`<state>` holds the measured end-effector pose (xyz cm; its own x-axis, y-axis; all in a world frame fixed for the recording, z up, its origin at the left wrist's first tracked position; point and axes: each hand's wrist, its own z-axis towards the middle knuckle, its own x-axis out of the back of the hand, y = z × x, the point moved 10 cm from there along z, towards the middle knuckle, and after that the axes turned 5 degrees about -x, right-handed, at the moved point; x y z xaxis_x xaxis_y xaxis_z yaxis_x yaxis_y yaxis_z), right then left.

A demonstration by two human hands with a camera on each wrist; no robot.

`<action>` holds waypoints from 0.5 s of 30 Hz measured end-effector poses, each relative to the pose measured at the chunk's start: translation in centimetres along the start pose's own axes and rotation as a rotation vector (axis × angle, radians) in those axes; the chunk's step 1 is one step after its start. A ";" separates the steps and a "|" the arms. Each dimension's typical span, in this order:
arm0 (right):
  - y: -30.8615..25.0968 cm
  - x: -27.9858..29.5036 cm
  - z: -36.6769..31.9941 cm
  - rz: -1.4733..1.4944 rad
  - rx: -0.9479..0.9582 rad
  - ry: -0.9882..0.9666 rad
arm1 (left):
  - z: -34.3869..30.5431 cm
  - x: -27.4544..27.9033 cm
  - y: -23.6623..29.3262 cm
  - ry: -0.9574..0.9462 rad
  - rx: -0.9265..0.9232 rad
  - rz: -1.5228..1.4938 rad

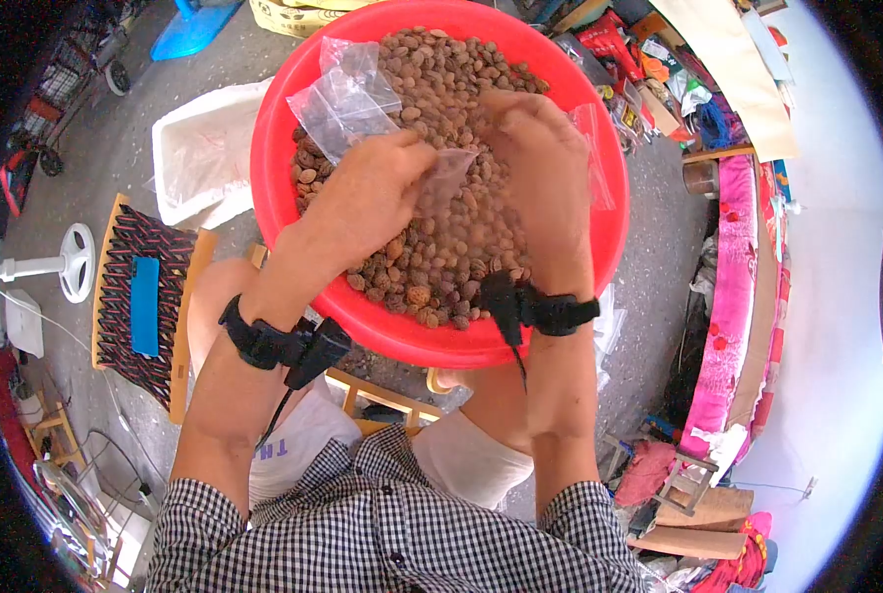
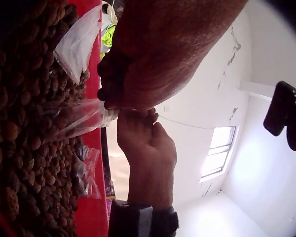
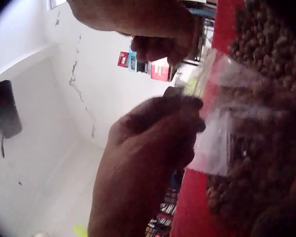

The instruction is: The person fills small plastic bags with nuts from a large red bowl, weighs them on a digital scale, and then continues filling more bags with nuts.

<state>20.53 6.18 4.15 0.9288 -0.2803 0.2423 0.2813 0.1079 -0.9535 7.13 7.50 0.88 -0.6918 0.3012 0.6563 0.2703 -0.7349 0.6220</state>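
My left hand (image 1: 377,183) pinches a small clear plastic bag (image 1: 448,178) over the red basin (image 1: 614,242). Brown, wrinkled nut-like pits or seeds (image 1: 402,262) fill the basin. My right hand (image 1: 545,148), blurred in the head view, is across from the left with its fingers curled. In the left wrist view, the clear bag (image 2: 71,118) hangs beside the fingertips of my right hand (image 2: 150,148); its grip is partly hidden. The right wrist view shows the left hand (image 3: 145,138) at the bag's upper edge.
More clear bags (image 1: 347,104) lie on the pits at the basin's left, and another bag (image 1: 591,158) rests at its right rim. A white foam box (image 1: 169,163) stands left of the basin. A woven stool (image 1: 115,306) holds a blue phone-like object (image 1: 146,306).
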 end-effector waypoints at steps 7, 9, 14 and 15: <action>2.2 -2.9 -3.1 -0.664 0.253 -0.286 | 0.1 0.1 0.6 -0.023 -0.039 -0.087; 3.0 -2.1 -3.0 -0.690 0.095 -0.328 | 0.1 0.0 0.4 -0.037 -0.079 -0.091; -0.8 -1.0 -3.2 -0.548 0.124 -0.334 | 0.4 1.7 0.8 -0.075 -0.055 -0.235; -0.6 -1.1 -3.4 -0.550 0.091 -0.361 | 0.3 1.3 0.8 -0.118 -0.055 -0.218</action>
<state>18.47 3.19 3.84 0.6621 0.0183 0.7492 0.7420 0.1248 -0.6587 6.59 7.48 2.36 -0.6462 0.5223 0.5564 0.0846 -0.6756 0.7324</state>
